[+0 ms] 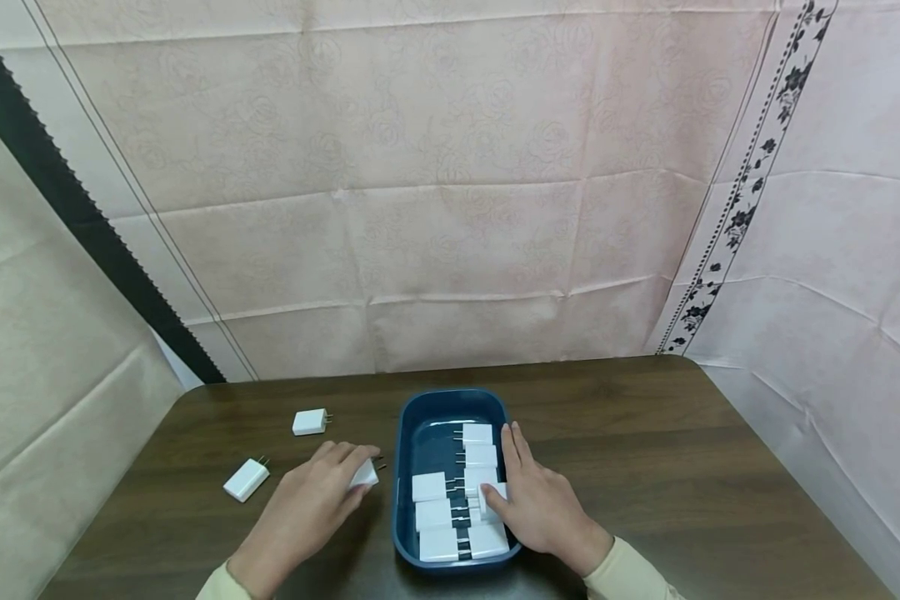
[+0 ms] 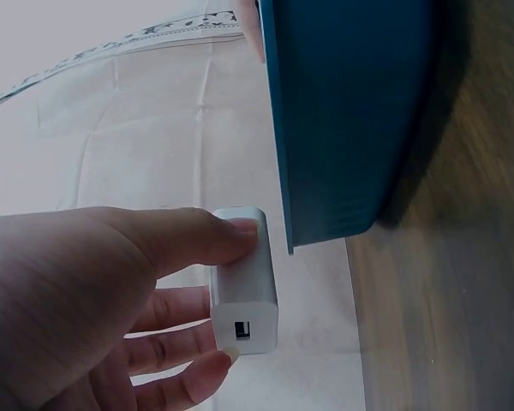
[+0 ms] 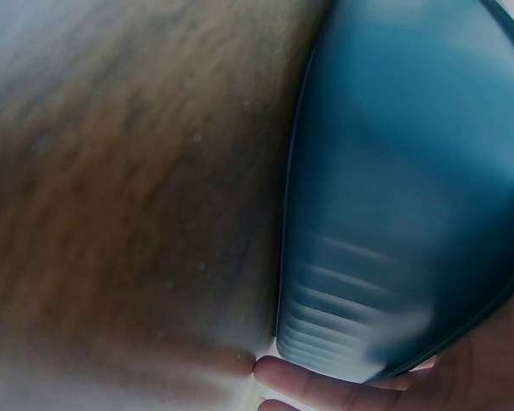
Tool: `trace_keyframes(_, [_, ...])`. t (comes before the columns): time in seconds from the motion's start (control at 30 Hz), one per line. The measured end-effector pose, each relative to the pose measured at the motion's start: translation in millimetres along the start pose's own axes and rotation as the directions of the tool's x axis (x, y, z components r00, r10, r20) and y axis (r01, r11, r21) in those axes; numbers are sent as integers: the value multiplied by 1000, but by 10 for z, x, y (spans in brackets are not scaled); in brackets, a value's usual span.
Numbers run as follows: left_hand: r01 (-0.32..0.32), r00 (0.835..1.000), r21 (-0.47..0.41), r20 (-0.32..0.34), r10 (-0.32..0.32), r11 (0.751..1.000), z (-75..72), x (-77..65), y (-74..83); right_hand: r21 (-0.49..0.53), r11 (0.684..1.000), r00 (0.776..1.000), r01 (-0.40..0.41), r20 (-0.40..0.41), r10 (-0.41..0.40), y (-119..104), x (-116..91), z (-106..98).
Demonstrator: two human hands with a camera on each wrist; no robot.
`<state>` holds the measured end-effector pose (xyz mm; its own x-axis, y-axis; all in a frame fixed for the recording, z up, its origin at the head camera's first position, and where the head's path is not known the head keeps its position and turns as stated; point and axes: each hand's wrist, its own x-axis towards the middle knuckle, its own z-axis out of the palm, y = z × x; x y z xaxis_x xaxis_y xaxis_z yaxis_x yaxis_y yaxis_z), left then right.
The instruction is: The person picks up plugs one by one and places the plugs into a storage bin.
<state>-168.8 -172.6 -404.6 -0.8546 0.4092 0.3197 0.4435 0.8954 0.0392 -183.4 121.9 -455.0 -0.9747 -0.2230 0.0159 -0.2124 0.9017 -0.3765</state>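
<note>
My left hand [image 1: 318, 493] pinches a white USB charger [image 2: 245, 278] between thumb and fingers, just left of the blue tray [image 1: 396, 500]. The charger's USB port faces the left wrist camera; its prongs show in the head view. My right hand [image 1: 543, 504] holds the tray's right wall, its fingers along the outside and its thumb over the rim, by a tilted charger [image 1: 492, 498]. White chargers lie in two columns inside, a left one [image 1: 437, 545] and a right one [image 1: 477, 434], prongs facing each other.
On the brown wooden table [image 1: 645, 450], two more white chargers lie to the left, one farther back [image 1: 310, 422] and one nearer [image 1: 246, 480]. A pale patterned cloth [image 1: 450, 208] hangs behind the table, with cloth at both sides too.
</note>
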Motion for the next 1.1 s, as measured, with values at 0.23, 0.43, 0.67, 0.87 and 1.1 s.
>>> trace_keyframes(0.23, [-56,998,24,-42,57,998,16,34,46,1,1000,1000,6,-7,-6,-1,-7,-4])
trace_keyframes(0.43, [-46,999,37,-16,47,998,22,91,129,2,1000,1000,4,-5,-4,-3,-8,-3])
trace_keyframes(0.67, [-91,995,18,-42,91,996,57,116,186,1,1000,1000,5,-7,-5,-3,-1,8])
trace_keyframes(0.87, [-121,993,-25,-7,121,992,86,131,221,1,1000,1000,5,-5,-5,2,0,13])
trace_keyframes(1.1, [-158,987,-82,14,160,984,115,161,277,-2,1000,1000,11,-6,-11,9,2,13])
